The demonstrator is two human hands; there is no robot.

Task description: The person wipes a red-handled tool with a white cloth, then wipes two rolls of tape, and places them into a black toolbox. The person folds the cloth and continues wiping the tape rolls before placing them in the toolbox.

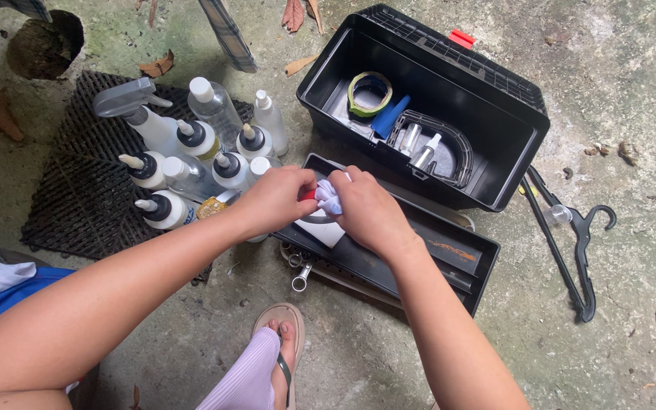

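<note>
Two hands meet at the middle of the view: the left hand (275, 199) and the right hand (368, 211) both pinch a small white cloth (329, 196) with fingers closed tight on it, over a white bottle with a red cap (319, 225). Beneath them lies a black tray (449, 258) on the concrete floor (609, 114). At one o'clock sits an open black toolbox (495, 129) holding a tape roll (369, 93). At ten o'clock stands a cluster of squeeze bottles (191, 163) on a dark mat (70, 190). At three o'clock lies a black hanger (580, 258).
</note>
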